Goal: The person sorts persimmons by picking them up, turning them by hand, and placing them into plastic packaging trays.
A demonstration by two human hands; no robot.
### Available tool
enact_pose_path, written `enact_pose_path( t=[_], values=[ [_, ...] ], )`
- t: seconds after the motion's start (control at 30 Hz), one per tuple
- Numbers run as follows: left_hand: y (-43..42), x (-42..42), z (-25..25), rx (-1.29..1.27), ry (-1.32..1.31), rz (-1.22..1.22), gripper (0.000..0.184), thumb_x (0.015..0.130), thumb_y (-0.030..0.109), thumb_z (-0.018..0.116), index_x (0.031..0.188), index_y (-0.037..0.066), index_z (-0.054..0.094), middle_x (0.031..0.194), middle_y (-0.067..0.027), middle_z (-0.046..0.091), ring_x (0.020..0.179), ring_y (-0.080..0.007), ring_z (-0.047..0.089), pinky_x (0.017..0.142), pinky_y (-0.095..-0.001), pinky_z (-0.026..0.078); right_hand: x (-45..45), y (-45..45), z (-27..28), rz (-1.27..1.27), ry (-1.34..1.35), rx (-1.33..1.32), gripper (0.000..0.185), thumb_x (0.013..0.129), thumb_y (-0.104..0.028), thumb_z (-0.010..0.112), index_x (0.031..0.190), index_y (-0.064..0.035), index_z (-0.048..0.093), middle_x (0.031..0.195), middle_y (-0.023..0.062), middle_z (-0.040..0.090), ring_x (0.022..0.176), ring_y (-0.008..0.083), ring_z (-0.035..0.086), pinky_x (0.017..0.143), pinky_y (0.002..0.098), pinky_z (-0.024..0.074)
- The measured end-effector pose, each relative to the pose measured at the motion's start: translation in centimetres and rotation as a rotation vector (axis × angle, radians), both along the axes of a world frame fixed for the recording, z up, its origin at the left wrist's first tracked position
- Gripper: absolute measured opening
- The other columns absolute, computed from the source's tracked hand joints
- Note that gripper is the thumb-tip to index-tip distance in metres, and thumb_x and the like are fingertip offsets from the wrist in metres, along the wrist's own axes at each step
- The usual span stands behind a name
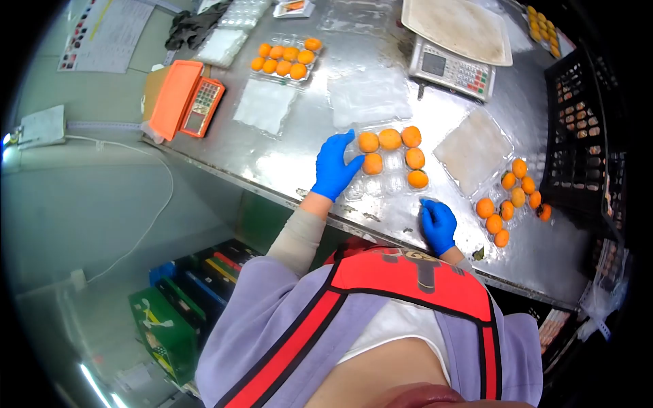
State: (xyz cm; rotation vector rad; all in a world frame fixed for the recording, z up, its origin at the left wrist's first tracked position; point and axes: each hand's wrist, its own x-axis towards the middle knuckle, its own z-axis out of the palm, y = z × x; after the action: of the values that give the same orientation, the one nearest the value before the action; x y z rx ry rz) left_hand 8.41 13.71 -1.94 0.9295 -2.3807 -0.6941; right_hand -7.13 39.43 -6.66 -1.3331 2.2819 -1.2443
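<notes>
Six orange fruits (390, 139) sit in a clear tray (393, 182) on the metal table (299, 160), in front of the person. Three line its far edge, one is below them on the left, and two run down the right side; clear plastic shows in the middle and near wells. At the tray's left edge is the left hand (335, 166), blue-gloved, thumb and fingers well parted, fingertips on or just beside the rim; whether it grips the plastic I cannot tell. The right hand (439, 226), also gloved, is near the tray's near right corner, its fingers partly curled; whether anything is inside them is hidden.

Just right of the tray lies a clear lid (474, 149), and past it a loose cluster of fruit (518, 197), partly on clear plastic. A leaf (479, 253) lies near the right hand. Beyond the tray are two more flat plastic pieces (371, 95) and, farther left, a filled tray (284, 61). An orange scale (187, 102) stands at the table's left end, a white scale (452, 54) at the far side, and a black crate (585, 129) at the right.
</notes>
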Motion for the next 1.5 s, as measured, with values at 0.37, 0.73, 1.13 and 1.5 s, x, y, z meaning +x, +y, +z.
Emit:
enact_pose_path(
  t=[0.37, 0.73, 1.13, 1.5],
  values=[
    [-23.0, 2.6, -2.2, -0.019, 0.174, 0.539, 0.058, 0.074, 0.026, 0.073, 0.122, 0.0, 0.052, 0.114, -0.0191, 0.056, 0.101, -0.0308, 0.056, 0.088, -0.0387, 0.044, 0.2, -0.5, 0.8, -0.019, 0.023, -0.016, 0.018, 0.079, -0.008, 0.059, 0.096, -0.0089, 0.065, 0.083, 0.0101, 0.064, 0.076, 0.0275, 0.061, 0.068, 0.0356, 0.049],
    [-38.6, 2.4, -1.9, 0.404, 0.208, 0.481, 0.07, 0.077, 0.02, 0.069, 0.133, -0.006, 0.036, 0.129, -0.0231, 0.046, 0.117, -0.0282, 0.047, 0.096, -0.0352, 0.038, 0.5, -1.3, 1.1, -0.018, 0.178, 0.147, 0.015, 0.075, -0.005, 0.062, 0.09, -0.008, 0.062, 0.082, 0.0122, 0.063, 0.074, 0.0295, 0.06, 0.064, 0.0376, 0.0486],
    [-45.5, 1.6, -6.2, 0.474, 0.065, 0.393, 0.073, 0.068, 0.018, 0.075, 0.131, -0.002, 0.042, 0.121, -0.0147, 0.055, 0.105, -0.0238, 0.056, 0.089, -0.0335, 0.045, 0.4, -1.4, 1.1, 0.014, 0.208, 0.228, 0.021, 0.073, -0.005, 0.063, 0.093, -0.0086, 0.061, 0.079, 0.0104, 0.061, 0.072, 0.0291, 0.059, 0.061, 0.0377, 0.0475],
    [-42.1, 1.0, -3.2, 0.045, -0.233, 0.487, 0.066, 0.067, 0.027, 0.076, 0.124, 0.005, 0.05, 0.118, -0.0142, 0.057, 0.105, -0.0255, 0.058, 0.089, -0.0361, 0.045, 0.5, -1.0, 0.4, 0.014, 0.24, 0.224, 0.025, 0.072, -0.003, 0.064, 0.096, -0.0095, 0.06, 0.077, 0.0097, 0.058, 0.068, 0.0289, 0.056, 0.058, 0.0377, 0.0451]
  ],
)
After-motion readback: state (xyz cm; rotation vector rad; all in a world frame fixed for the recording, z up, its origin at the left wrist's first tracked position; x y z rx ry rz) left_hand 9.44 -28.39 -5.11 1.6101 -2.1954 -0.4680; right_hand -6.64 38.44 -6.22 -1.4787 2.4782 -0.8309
